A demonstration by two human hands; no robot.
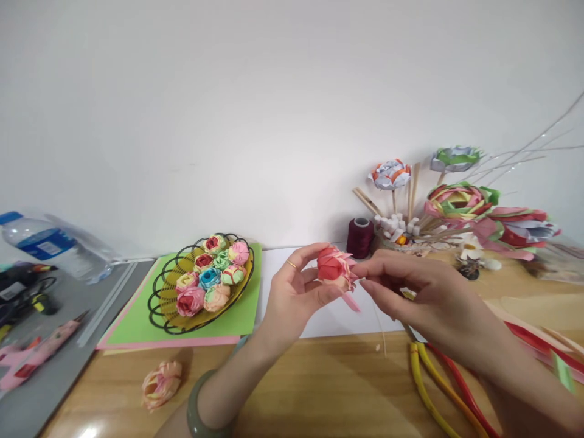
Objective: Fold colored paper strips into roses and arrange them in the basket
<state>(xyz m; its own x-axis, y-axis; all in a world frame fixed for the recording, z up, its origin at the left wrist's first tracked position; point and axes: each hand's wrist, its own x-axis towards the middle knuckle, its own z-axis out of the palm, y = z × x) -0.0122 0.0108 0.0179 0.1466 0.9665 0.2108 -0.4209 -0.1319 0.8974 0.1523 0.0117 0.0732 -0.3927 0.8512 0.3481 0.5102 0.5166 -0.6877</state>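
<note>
Over the white paper [314,319], my left hand [289,295] holds a pink and red paper flower [332,267] between thumb and fingers, its folded petals facing left. My right hand [413,286] has its thumb and forefinger closed at the pointed right end of the same flower, pinching there. A narrow pink strip [351,302] shows just below the flower. Thin pale thread [382,331] hangs down beneath the right fingertips. On the wooden table at lower left lies a loose peach paper flower [162,384], apart from both hands.
Left of centre, a yellow basket [171,313] of paper flowers sits on green paper [132,316]. Behind my right hand stand a maroon thread spool [360,237] and flowers on sticks [458,204]. Yellow-handled scissors [417,377] lie under my right forearm; a glue gun [41,356] and bottle [50,243] lie left.
</note>
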